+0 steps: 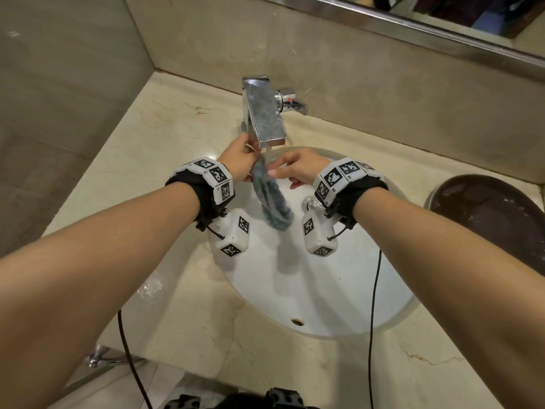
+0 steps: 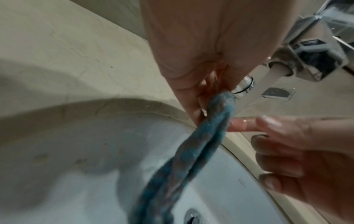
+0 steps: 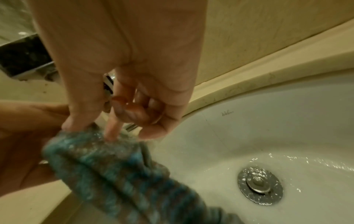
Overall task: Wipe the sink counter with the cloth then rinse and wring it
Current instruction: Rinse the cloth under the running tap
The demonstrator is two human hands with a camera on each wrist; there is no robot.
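Observation:
A wet blue-grey cloth (image 1: 269,199) hangs bunched from under the chrome faucet (image 1: 265,113) down into the white sink (image 1: 309,284). My left hand (image 1: 255,159) pinches the cloth's top end just left of the spout. My right hand (image 1: 274,169) holds the same end from the right, thumb and index finger on it. In the left wrist view the cloth (image 2: 191,151) drops from my left hand (image 2: 208,97). In the right wrist view my right hand (image 3: 91,130) presses thumb and index tip on the cloth (image 3: 114,174), its other fingers curled. Water runs over the basin near the drain (image 3: 260,185).
The beige marble counter (image 1: 147,137) surrounds the sink, with a wet patch at the front left. A dark brown oval tray (image 1: 486,219) lies on the counter at the right. The faucet handle (image 1: 292,103) sticks out to the right. A mirror edge (image 1: 442,25) runs above the back wall.

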